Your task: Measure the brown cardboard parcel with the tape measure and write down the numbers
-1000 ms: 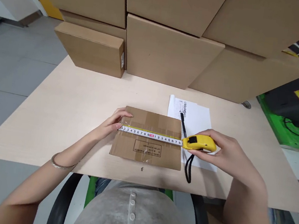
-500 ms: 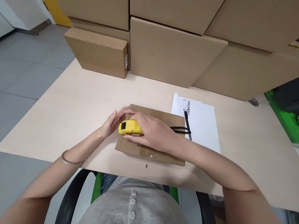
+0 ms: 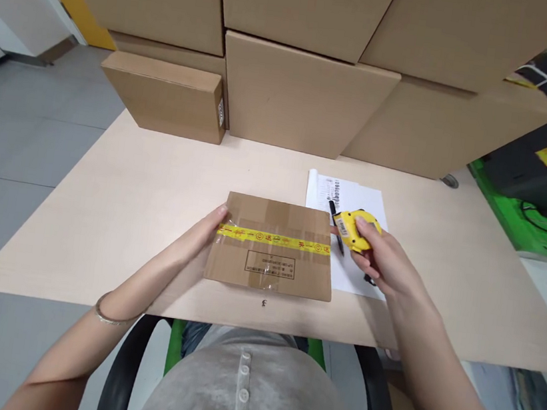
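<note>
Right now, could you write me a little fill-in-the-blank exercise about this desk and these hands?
The right hand grips a ____.
The strip across the front box is mostly ____ in colour.
A black ____ lies on the white paper.
The bracelet is on the ____ arm.

Missing words: tape measure; yellow; pen; left

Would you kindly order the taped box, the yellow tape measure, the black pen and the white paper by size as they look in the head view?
1. Taped box
2. White paper, partly covered
3. Yellow tape measure
4. Black pen
</note>
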Demonstrator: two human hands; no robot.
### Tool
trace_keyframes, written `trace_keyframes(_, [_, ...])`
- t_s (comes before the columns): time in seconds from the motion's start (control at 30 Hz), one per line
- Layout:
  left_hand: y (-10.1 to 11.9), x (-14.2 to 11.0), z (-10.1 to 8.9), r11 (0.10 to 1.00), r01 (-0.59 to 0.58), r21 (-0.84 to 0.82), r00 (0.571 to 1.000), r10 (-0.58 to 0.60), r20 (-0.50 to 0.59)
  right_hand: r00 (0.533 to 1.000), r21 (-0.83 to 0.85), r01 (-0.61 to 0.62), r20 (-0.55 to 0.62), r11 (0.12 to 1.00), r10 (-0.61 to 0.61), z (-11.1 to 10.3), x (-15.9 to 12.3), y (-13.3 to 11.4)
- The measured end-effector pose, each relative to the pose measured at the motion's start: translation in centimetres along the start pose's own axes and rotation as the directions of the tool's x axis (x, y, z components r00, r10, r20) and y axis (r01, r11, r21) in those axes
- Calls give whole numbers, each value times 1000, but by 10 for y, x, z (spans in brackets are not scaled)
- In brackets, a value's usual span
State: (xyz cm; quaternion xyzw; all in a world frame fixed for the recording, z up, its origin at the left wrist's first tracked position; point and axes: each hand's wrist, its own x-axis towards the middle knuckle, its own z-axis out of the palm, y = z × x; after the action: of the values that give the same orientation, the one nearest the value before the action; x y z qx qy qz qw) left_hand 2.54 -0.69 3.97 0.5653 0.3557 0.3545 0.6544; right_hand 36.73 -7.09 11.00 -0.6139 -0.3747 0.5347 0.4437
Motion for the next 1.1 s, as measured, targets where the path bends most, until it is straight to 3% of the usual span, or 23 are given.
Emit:
trace_keyframes(0.13, [27,-16,-1,981,0,193,999,9,-43,998,42,51,-34,998,-50,7,-29,-9])
trace_keyframes(0.27, [44,-24,-8,932,-181,315,983,183,23,978,68,167,-140,984,-157,4,-58,-15])
trace_keyframes(0.4, [37,-16,-14,752,-451,480,887,437,148,974,97,163,-174,982,-145,-6,-65,4])
trace_keyframes(0.5, [19,-11,-20,607,-568,555,810,531,248,979,61,160,-138,985,-151,-18,-63,14])
trace_keyframes(0.57, [7,-11,-25,570,-589,574,795,537,282,949,-3,262,-179,965,-259,-25,-60,9])
trace_keyframes(0.67, [-3,-12,-32,621,-580,528,811,504,299,831,-192,488,-197,851,-521,-23,-50,-13])
trace_keyframes(0.73, [-4,-9,-32,721,-575,387,818,506,272,727,-320,638,-49,700,-685,-8,-37,-32])
trace_keyframes(0.8, [-2,-2,-28,817,-539,208,842,510,177,597,-367,781,199,506,-777,18,-21,-50])
trace_keyframes(0.9, [3,9,-15,894,-441,74,897,439,46,469,-355,881,559,314,-684,67,-1,-72])
trace_keyframes(1.0, [7,14,-5,946,-322,-31,947,322,-2,471,-412,882,736,230,-486,111,9,-85])
trace_keyframes(1.1, [5,15,-4,969,-234,-77,972,233,-30,463,-413,886,811,210,-358,133,12,-89])
